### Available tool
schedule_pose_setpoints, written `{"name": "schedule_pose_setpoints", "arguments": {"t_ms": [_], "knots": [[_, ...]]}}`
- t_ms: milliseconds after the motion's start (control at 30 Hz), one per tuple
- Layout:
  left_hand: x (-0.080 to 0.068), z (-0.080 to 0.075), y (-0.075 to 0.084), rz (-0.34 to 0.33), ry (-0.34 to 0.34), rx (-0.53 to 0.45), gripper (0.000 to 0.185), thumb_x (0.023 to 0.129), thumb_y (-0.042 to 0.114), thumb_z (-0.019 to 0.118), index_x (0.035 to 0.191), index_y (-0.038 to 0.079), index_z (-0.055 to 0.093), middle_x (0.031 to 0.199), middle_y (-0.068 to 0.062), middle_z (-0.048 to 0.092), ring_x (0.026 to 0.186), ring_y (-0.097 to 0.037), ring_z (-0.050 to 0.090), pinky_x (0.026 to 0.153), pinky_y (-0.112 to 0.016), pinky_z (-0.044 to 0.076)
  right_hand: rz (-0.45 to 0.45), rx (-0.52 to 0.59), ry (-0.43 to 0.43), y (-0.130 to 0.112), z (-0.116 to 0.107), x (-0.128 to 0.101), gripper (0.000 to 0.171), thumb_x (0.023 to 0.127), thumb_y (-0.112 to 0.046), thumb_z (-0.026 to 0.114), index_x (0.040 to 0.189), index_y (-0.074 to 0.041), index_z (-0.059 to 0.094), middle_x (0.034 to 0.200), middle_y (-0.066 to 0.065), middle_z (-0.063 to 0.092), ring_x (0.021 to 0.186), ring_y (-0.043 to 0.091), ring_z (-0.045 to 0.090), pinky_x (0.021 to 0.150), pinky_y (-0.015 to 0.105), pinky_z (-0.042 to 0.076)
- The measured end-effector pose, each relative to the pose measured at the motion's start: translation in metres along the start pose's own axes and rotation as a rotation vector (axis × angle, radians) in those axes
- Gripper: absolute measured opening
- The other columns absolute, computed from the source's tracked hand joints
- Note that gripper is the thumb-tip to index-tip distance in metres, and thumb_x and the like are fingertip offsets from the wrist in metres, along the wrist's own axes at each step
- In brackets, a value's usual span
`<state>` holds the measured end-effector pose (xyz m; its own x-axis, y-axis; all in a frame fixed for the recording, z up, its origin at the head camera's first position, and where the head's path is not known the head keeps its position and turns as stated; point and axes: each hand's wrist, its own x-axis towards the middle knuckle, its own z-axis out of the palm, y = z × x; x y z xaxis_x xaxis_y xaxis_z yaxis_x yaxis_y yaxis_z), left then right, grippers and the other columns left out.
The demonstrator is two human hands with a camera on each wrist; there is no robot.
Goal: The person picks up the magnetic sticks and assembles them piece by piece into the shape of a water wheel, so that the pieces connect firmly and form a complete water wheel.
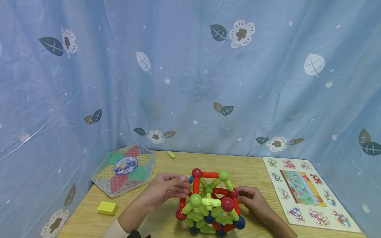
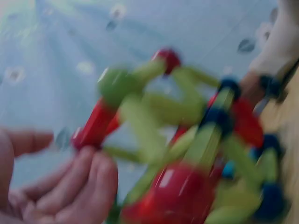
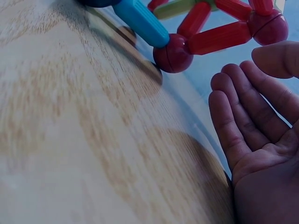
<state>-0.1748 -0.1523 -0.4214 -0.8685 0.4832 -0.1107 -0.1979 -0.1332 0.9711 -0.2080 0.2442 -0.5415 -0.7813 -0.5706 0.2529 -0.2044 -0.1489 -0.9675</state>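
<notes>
Left hand (image 1: 166, 190) pinches the ball-and-rod model's (image 1: 212, 205) upper left side; right hand (image 1: 253, 200), fingers relaxed, rests beside its right on the desk (image 1: 166, 221).

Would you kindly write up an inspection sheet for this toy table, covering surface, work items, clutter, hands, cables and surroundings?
Surface: wooden table, light grain, no spills seen.
Job's things: ball-and-rod structure of red, green and blue pieces, standing on the table between both hands.
Clutter: hexagonal checkers board back left; yellow block front left; loose green rod near the back edge; animal puzzle board on the right.
Hands: left hand at the structure's upper left, fingers curled toward it; right hand at its right side, fingers relaxed.
Cables: nothing seen.
Surroundings: blue leaf-print curtain behind and at both sides.
</notes>
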Motion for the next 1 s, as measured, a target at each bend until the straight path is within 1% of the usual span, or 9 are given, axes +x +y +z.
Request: {"name": "schedule_pose_setpoints", "arguments": {"t_ms": [267,333,433,533,600,700,800,900,1000], "knots": [[0.021,-0.087,-0.006,0.208,-0.311,-0.028,0.033,0.116,0.007,0.05,0.143,-0.001,0.065,0.133,-0.01,0.078,0.124,-0.024,0.076,0.107,-0.039,0.059,-0.011,-0.007,0.013,-0.002,-0.001,0.0,0.037,0.106,0.008,0.052,0.132,-0.004,0.076,0.125,-0.001,0.082,0.116,0.009,0.076,0.099,0.028,0.061],[0.029,-0.107,-0.007,0.239,-0.356,-0.026,0.034,0.115,0.003,0.05,0.145,-0.001,0.065,0.138,-0.011,0.076,0.129,-0.025,0.074,0.111,-0.041,0.057,0.0,0.0,0.011,-0.002,0.0,0.0,0.037,0.106,0.008,0.052,0.131,-0.005,0.076,0.125,-0.001,0.082,0.117,0.009,0.076,0.1,0.028,0.061],[0.042,-0.133,-0.006,0.269,-0.374,0.017,0.038,0.113,-0.002,0.05,0.149,-0.006,0.06,0.142,-0.014,0.073,0.134,-0.028,0.071,0.115,-0.043,0.054,0.008,0.007,0.003,-0.001,0.0,0.0,0.037,0.106,0.007,0.052,0.132,-0.005,0.076,0.126,0.0,0.081,0.118,0.01,0.075,0.101,0.029,0.061],[0.055,-0.151,-0.002,0.274,-0.337,0.148,0.041,0.112,-0.003,0.053,0.151,-0.014,0.053,0.145,-0.016,0.071,0.138,-0.03,0.068,0.118,-0.046,0.051,0.009,0.011,0.001,0.0,0.0,0.0,0.036,0.106,0.007,0.052,0.132,-0.004,0.075,0.126,0.0,0.081,0.119,0.01,0.075,0.102,0.029,0.061],[0.064,-0.16,0.001,0.259,-0.282,0.284,0.043,0.111,0.0,0.056,0.152,-0.015,0.051,0.148,-0.02,0.069,0.139,-0.03,0.067,0.118,-0.044,0.052,0.001,0.008,0.001,0.001,0.0,0.0,0.035,0.106,0.007,0.053,0.132,-0.003,0.075,0.127,0.001,0.081,0.118,0.011,0.075,0.101,0.03,0.061],[0.079,-0.167,0.007,0.199,-0.183,0.477,0.045,0.11,0.007,0.064,0.152,-0.009,0.056,0.151,-0.025,0.065,0.142,-0.035,0.064,0.116,-0.039,0.054,-0.004,0.006,0.0,0.002,-0.001,0.001,0.035,0.106,0.007,0.053,0.133,-0.002,0.074,0.127,0.001,0.081,0.118,0.01,0.075,0.101,0.03,0.062],[0.094,-0.171,0.01,0.172,-0.089,0.61,0.044,0.108,0.007,0.067,0.15,-0.006,0.061,0.151,-0.03,0.063,0.142,-0.044,0.061,0.112,-0.038,0.057,0.001,0.008,-0.003,0.003,-0.001,0.001,0.036,0.106,0.007,0.053,0.133,-0.003,0.074,0.127,0.001,0.081,0.118,0.01,0.075,0.101,0.03,0.062],[0.109,-0.17,0.011,0.225,-0.009,0.752,0.04,0.105,0.0,0.068,0.144,-0.007,0.065,0.145,-0.031,0.066,0.137,-0.05,0.063,0.11,-0.047,0.058,-0.001,0.009,-0.005,0.004,-0.001,0.001,0.037,0.105,0.008,0.053,0.133,-0.004,0.075,0.127,0.0,0.081,0.118,0.009,0.075,0.1,0.03,0.062],[0.127,-0.164,0.01,0.311,0.08,0.962,0.038,0.1,-0.006,0.067,0.138,-0.007,0.07,0.139,-0.025,0.072,0.132,-0.048,0.068,0.11,-0.056,0.057,-0.003,0.005,-0.002,0.004,-0.002,0.0,0.037,0.105,0.008,0.053,0.133,-0.002,0.074,0.127,0.0,0.081,0.118,0.009,0.075,0.1,0.029,0.062]]}}
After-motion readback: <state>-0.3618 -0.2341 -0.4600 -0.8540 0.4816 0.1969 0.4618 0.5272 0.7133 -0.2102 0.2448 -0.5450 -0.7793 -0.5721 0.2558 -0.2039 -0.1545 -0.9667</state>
